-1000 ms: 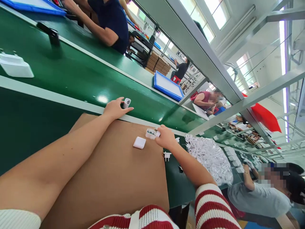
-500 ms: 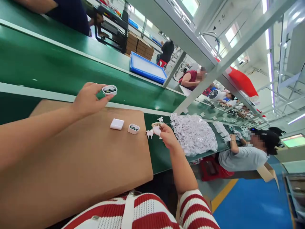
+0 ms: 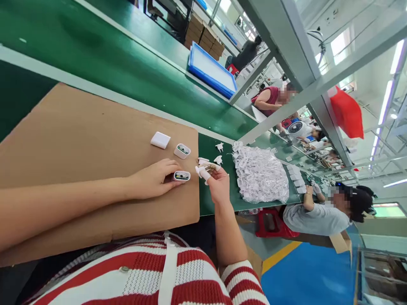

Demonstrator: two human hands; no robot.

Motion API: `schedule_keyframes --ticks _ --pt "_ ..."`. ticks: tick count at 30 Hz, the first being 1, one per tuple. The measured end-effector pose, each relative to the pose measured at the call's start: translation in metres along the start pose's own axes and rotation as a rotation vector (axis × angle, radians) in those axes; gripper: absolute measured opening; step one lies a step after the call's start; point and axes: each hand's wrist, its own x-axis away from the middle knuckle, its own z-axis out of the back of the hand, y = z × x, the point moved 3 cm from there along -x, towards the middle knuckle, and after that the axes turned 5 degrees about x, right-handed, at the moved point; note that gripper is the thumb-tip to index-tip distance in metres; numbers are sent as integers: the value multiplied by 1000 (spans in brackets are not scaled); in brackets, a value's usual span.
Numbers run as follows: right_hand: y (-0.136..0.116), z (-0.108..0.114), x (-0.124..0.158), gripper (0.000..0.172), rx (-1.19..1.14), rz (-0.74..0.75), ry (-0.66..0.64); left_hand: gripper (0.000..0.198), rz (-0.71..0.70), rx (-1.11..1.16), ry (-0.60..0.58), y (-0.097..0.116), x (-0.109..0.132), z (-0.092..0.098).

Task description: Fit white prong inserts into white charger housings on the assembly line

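My left hand [image 3: 157,178] rests low over the cardboard sheet [image 3: 95,140], its fingers closed around a white charger housing [image 3: 187,179]. The housing's open end shows a circuit board inside. Just to the right, my right hand [image 3: 219,183], with white covers on some fingertips, pinches a small white plug piece [image 3: 200,171] close to that housing, apart from it. Behind them stand a second open charger housing [image 3: 182,155] and a plain white housing [image 3: 160,140] lying on its side. Loose white plug pieces [image 3: 219,147] lie on the green table to the right.
A clear bag of many white parts [image 3: 262,173] sits right of my right hand. Past the pale rail runs a green conveyor surface [image 3: 143,80]; a blue-rimmed tray [image 3: 212,72] lies beyond. At the right, a co-worker in grey [image 3: 318,216] sits at the same bench.
My left hand has brought the open housing from over the conveyor edge down and right, near my right hand. My right hand has shifted slightly with its plug piece. The view has turned.
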Motion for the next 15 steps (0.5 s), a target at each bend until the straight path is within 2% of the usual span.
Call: schedule_keyframes --ticks 3,9,15 --pt "-7 -6 14 24 226 216 26 54 23 97 26 -3 1 3" --pt "-14 -26 24 26 630 641 -123 46 -23 162 30 -6 0 4" --pt "-16 -34 21 30 909 808 -178 41 -28 161 17 -10 -1 3"
